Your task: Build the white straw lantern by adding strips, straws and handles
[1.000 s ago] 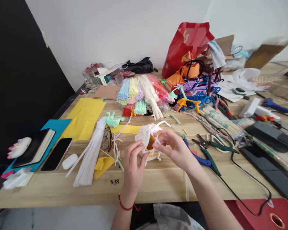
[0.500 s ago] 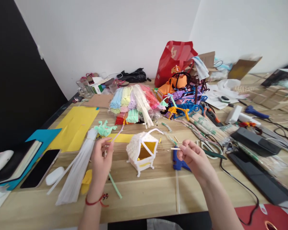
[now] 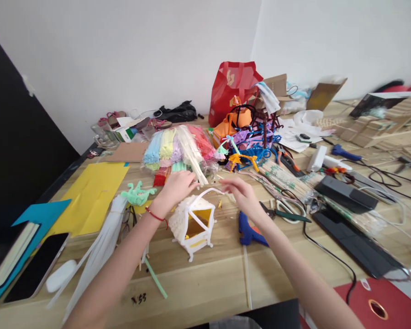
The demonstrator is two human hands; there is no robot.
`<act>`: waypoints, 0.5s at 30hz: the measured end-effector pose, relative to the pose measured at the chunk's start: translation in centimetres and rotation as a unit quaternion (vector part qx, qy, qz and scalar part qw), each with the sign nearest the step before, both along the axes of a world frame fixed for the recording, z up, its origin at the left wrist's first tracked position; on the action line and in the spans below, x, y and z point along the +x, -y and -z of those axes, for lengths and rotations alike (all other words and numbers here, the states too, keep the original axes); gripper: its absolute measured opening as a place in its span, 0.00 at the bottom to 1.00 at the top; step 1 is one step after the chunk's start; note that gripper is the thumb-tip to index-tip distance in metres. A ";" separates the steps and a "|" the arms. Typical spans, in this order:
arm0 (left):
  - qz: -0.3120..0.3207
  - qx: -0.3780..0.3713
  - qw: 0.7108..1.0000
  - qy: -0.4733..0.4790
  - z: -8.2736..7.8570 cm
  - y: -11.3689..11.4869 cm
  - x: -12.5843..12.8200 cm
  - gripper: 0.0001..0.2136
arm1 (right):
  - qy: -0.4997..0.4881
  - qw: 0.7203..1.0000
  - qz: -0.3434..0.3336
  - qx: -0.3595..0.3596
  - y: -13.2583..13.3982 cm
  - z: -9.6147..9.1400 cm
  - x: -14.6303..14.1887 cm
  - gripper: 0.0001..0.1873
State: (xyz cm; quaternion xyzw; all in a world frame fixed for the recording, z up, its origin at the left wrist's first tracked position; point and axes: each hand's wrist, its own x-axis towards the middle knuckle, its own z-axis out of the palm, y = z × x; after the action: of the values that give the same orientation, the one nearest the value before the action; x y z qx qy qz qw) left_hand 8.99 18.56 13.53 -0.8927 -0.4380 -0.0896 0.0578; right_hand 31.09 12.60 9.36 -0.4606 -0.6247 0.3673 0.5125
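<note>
A small white and yellow pipe-cleaner house (image 3: pixel 192 221) stands on the wooden table (image 3: pixel 212 283) in front of me. My left hand (image 3: pixel 176 189) reaches past it to the clear bag of coloured pipe cleaners (image 3: pixel 178 148); its fingers curl at the white stems sticking out of the bag, and whether they grip one is unclear. My right hand (image 3: pixel 241 194) hovers just right of the house's roof loop, fingers spread and holding nothing I can see. A blue glue gun (image 3: pixel 248 230) lies under my right forearm.
A bundle of white pipe cleaners (image 3: pixel 99 251), yellow paper (image 3: pixel 89 196), a phone (image 3: pixel 37 267) and notebook lie at left. Scissors (image 3: pixel 287 212), black boxes (image 3: pixel 342 194), cables, a red bag (image 3: pixel 233 87) and tangled coloured craft pieces (image 3: pixel 250 141) crowd the right and back.
Both hands let go of the house, drew apart, then reached forward: the left to the bag of pipe cleaners, the right beside the roof. The view swung right.
</note>
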 end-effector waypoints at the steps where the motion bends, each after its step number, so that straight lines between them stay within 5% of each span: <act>1: -0.002 -0.001 1.000 -0.016 -0.1 0.0 0.2 0.10 | 0.045 0.998 -0.016 0.029 -1.6 -0.2 -0.5 0.12; 6: -0.030 -0.025 0.999 -0.028 0.1 -0.2 0.3 0.10 | 0.128 0.990 -0.055 0.028 -6.8 0.6 -3.8 0.18; 11: -0.031 -0.042 0.998 -0.027 0.6 -0.5 -0.4 0.10 | 0.114 0.993 -0.017 0.023 -7.7 2.1 -6.2 0.17; 15: -0.026 -0.014 1.000 -0.002 -0.6 0.6 -1.8 0.12 | 0.108 0.994 0.025 0.022 -8.1 1.6 -7.0 0.16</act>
State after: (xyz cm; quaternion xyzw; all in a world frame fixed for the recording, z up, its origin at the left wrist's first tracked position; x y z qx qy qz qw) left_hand 7.17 17.93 14.11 -0.8821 -0.4618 -0.0796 0.0483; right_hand 24.12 20.73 7.79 -0.5014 -0.6727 0.2889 0.4611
